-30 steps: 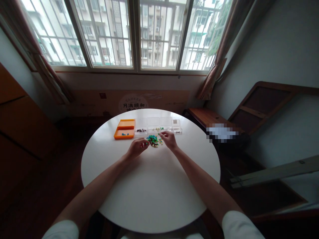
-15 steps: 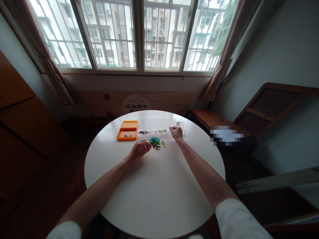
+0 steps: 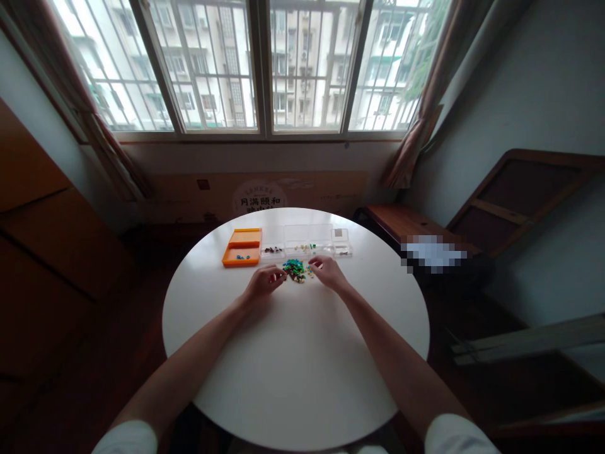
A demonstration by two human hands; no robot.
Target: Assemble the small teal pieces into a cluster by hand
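A small heap of tiny toy bricks (image 3: 293, 267), mostly green, blue, dark brown and pale yellow, lies on the white table (image 3: 283, 366). At the heap's left edge rests my left hand (image 3: 265, 280), fingers curled and tips together; whatever they pinch is too small to make out. My right hand (image 3: 327, 272) is over the heap's right edge, thumb and forefinger apart beside the yellow pieces. Behind the heap stands an open orange case (image 3: 241, 264) with a few blue pieces in it. Clear compartment boxes (image 3: 307, 233) beside it hold brown, cream and green pieces.
A smaller clear box (image 3: 341, 234) with its lid up stands at the right end of the row. Beyond the round table are a wooden bench (image 3: 401, 221) at the right, a printed carton (image 3: 189, 195) and a barred window (image 3: 302, 69).
My right hand has come back from the clear boxes to the right side of the heap, and its fingers have parted. My left hand has hardly moved.
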